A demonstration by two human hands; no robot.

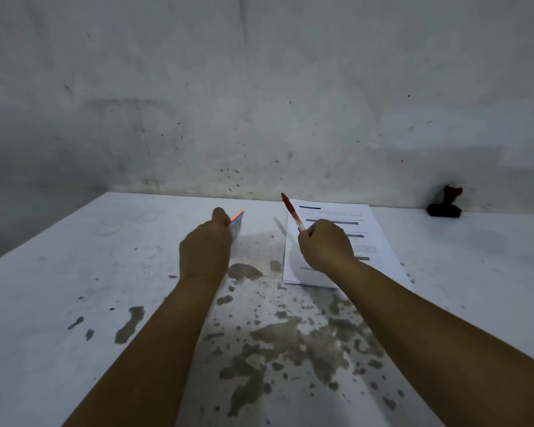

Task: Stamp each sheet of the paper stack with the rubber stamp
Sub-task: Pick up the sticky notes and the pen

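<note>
A stack of printed white paper lies on the table right of centre, near the wall. The rubber stamp, with a dark base and a reddish handle, stands far right against the wall, well away from both hands. My right hand hovers over the stack's left part, shut on a red pen that points up and away. My left hand is left of the stack, shut on a small card or pad with an orange edge, held upright.
The white table has worn patches of chipped paint in the middle and front. A stained grey wall rises right behind the table's far edge. The table's left edge runs diagonally at far left.
</note>
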